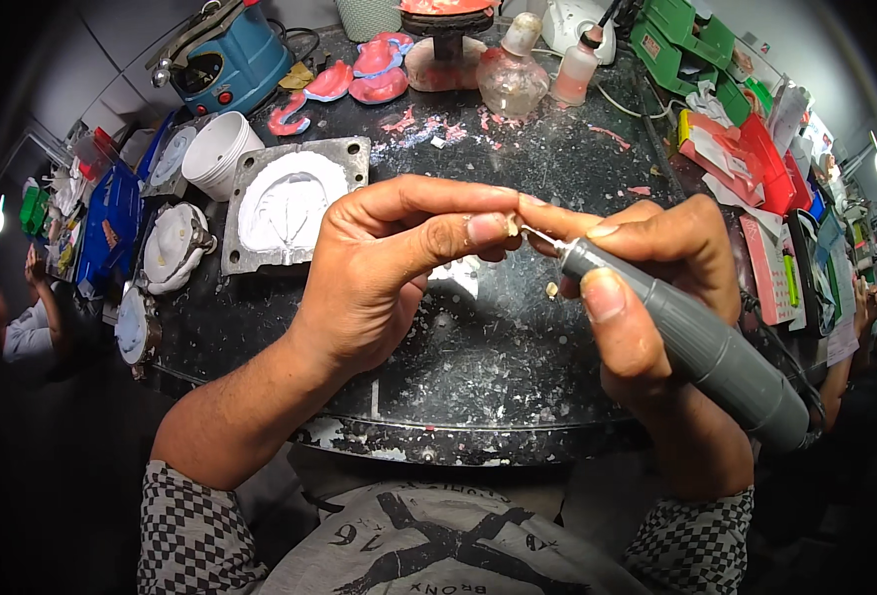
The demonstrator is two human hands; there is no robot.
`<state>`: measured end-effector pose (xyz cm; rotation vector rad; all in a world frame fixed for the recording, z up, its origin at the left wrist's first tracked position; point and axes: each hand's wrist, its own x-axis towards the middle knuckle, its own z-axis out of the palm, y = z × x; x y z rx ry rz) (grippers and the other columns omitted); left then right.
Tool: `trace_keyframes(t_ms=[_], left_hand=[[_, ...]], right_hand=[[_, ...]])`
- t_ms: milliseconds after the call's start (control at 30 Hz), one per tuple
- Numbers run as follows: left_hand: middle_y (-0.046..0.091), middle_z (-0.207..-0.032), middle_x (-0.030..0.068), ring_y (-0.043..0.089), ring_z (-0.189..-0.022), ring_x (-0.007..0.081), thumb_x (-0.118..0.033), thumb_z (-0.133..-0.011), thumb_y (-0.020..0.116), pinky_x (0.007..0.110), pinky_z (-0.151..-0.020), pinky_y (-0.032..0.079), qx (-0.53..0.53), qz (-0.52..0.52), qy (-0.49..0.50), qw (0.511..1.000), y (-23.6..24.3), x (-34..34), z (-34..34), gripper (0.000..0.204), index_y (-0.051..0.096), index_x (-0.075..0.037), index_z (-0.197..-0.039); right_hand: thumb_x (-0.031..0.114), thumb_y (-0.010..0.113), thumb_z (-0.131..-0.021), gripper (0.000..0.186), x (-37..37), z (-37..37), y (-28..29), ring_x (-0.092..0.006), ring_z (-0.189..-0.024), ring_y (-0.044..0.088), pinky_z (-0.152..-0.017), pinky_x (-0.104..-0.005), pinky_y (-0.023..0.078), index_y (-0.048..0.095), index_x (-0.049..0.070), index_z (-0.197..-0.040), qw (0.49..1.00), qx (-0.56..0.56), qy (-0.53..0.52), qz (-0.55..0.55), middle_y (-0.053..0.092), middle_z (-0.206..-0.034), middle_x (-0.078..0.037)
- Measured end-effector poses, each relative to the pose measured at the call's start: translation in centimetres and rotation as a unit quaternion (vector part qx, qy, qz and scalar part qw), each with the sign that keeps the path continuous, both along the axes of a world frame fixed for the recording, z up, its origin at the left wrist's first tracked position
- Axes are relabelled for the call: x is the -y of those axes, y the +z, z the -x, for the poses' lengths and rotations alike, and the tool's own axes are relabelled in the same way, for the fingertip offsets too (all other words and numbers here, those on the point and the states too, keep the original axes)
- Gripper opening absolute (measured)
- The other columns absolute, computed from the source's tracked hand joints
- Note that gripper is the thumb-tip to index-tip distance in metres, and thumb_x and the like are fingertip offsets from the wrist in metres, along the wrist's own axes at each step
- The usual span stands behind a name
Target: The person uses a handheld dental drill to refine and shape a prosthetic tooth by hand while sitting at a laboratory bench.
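Observation:
Pinched between the thumb and index finger of my left hand (379, 248) is a small cream-coloured piece that looks like a denture tooth (513, 224); the fingers hide most of it. My right hand (671, 248) is closed around a grey rotary handpiece (696, 342), which slants down to the right. Its thin metal bur (539, 235) points at the tooth, right beside it; I cannot tell if they touch. Another small yellowish tooth (551, 290) lies on the black bench below my right fingers. Under my left fingertips sits a white piece (458, 280), partly covered.
A metal flask half (357, 159) filled with white plaster stands behind my left hand. White tubs (218, 149) and a blue machine (230, 74) are at the far left. Pink wax pieces (329, 81), a glass burner (513, 84) and a bottle (575, 74) line the back. Green bins (681, 45) stand far right.

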<state>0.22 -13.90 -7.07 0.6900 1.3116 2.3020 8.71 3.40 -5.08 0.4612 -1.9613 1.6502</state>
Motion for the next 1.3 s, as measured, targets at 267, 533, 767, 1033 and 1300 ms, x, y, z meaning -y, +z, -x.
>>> trace_keyframes(t_ms=[267, 533, 767, 1033, 1300], left_hand=[[0.069, -0.097, 0.0171, 0.068, -0.09, 0.0244, -0.003, -0.086, 0.063, 0.036, -0.085, 0.053, 0.008, -0.01, -0.002, 1.0, 0.01, -0.23, -0.17, 0.019, 0.067, 0.002, -0.104], [0.07, -0.098, 0.018, 0.068, -0.094, 0.0213, 0.002, -0.086, 0.063, 0.033, -0.09, 0.053, 0.003, -0.036, -0.036, 0.999, 0.32, 0.04, 0.08, 0.015, 0.067, 0.004, -0.101], [0.069, -0.098, 0.0187, 0.068, -0.094, 0.0219, 0.003, -0.086, 0.063, 0.033, -0.09, 0.054, -0.003, -0.026, -0.023, 0.999, 0.24, 0.07, 0.03, 0.014, 0.067, 0.005, -0.099], [0.068, -0.098, 0.0148, 0.067, -0.092, 0.0218, 0.003, -0.084, 0.064, 0.034, -0.088, 0.053, -0.011, -0.018, -0.016, 1.0, 0.31, 0.09, -0.08, 0.015, 0.067, 0.003, -0.098], [0.069, -0.098, 0.0181, 0.068, -0.094, 0.022, 0.001, -0.087, 0.062, 0.033, -0.088, 0.054, -0.016, -0.046, -0.041, 0.998, -0.01, -0.01, 0.05, 0.012, 0.066, 0.003, -0.099]], right_hand=[[0.007, 0.057, -0.086, 0.017, 0.14, 0.0, 0.06, -0.0071, -0.079, 0.052, -0.079, -0.0243, 0.044, 0.046, 0.006, -0.098, 0.999, 0.011, -0.03, -0.034, 0.067, -0.105, -0.021], [0.003, 0.06, -0.084, 0.016, 0.51, 0.26, -0.29, -0.0123, -0.083, 0.06, -0.083, -0.0306, 0.049, 0.049, 0.004, -0.096, 1.0, 0.001, -0.019, 0.007, 0.061, -0.086, -0.009], [0.002, 0.062, -0.084, 0.016, 0.34, 0.28, -0.22, -0.0153, -0.087, 0.063, -0.088, -0.0351, 0.051, 0.05, 0.004, -0.096, 1.0, -0.002, -0.016, 0.007, 0.06, -0.085, -0.008], [0.002, 0.062, -0.084, 0.014, 0.1, 0.18, -0.1, -0.011, -0.08, 0.06, -0.078, -0.0276, 0.05, 0.052, 0.004, -0.094, 1.0, 0.01, -0.013, -0.001, 0.064, -0.083, -0.01], [0.004, 0.06, -0.085, 0.015, -0.46, 0.0, 0.18, -0.0079, -0.074, 0.056, -0.073, -0.0242, 0.049, 0.05, 0.005, -0.097, 0.999, 0.011, -0.01, -0.037, 0.068, -0.092, -0.017]])
